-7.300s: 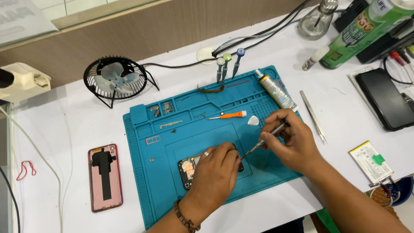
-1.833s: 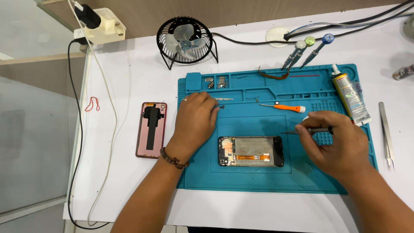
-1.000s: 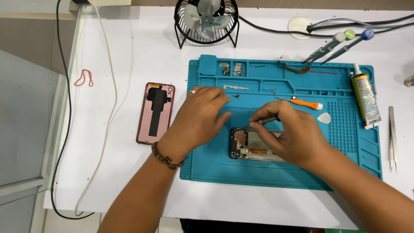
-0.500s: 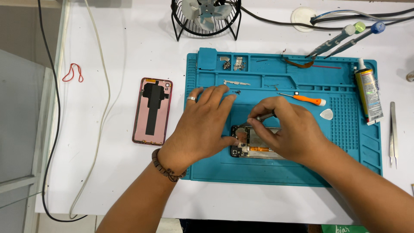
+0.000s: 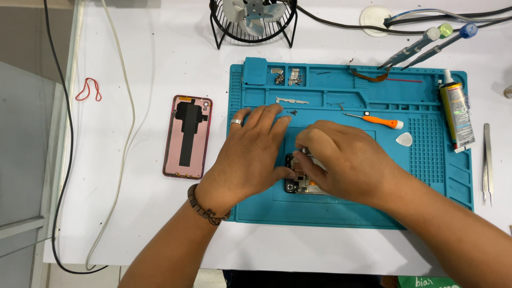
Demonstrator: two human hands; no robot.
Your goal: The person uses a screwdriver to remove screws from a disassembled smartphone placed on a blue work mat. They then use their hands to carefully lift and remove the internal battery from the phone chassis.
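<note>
White surface [image 5: 133, 224], blue repair mat [image 5: 341, 213]. Opened phone [image 5: 298, 184] lies beneath both hands: left hand [image 5: 250, 154] fingers flat, steadying it; right hand [image 5: 346, 160] fingers pinched, grasp unclear. Pink back cover [image 5: 188, 136] left of fingers.

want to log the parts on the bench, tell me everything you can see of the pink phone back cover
The pink back cover lies flat on the white table, inner side up, just left of the blue mat. It is a rounded rectangle with a glossy reddish rim, and a black T-shaped patch runs down its middle. Nothing touches it; the left hand is nearest.
</note>
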